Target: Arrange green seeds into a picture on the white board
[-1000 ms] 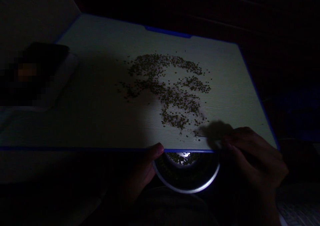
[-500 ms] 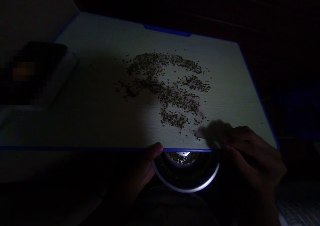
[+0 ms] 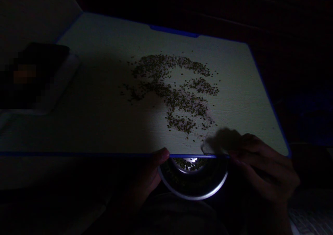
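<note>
Small green beans or seeds (image 3: pixel 182 101), with pale specks among them, lie scattered on a light board (image 3: pixel 104 131) edged in blue. A shiny metal bowl (image 3: pixel 208 195) with similar seeds inside sits under the near edge, partly hidden by the board. My left hand (image 3: pixel 156 169) is closed at the bowl's left rim, its thumb over the board's edge; the other fingers are hidden below. My right hand (image 3: pixel 265 169) pinches a thin, flat, see-through piece (image 3: pixel 208 151) at the near edge, above the bowl. Its exact kind is too dark to make out.
A dark phone-like object with a blurred screen (image 3: pixel 49 65) rests on a pale block (image 3: pixel 65 74) at the board's left. A blue shape (image 3: pixel 312 117) shows dimly at far right. Light shines from the right side, and my hand's shadow falls on the board.
My right hand has drawn the thin piece a little toward me, down to the board's near edge. Several seeds near its tip are gone from there. My left hand has stayed put.
</note>
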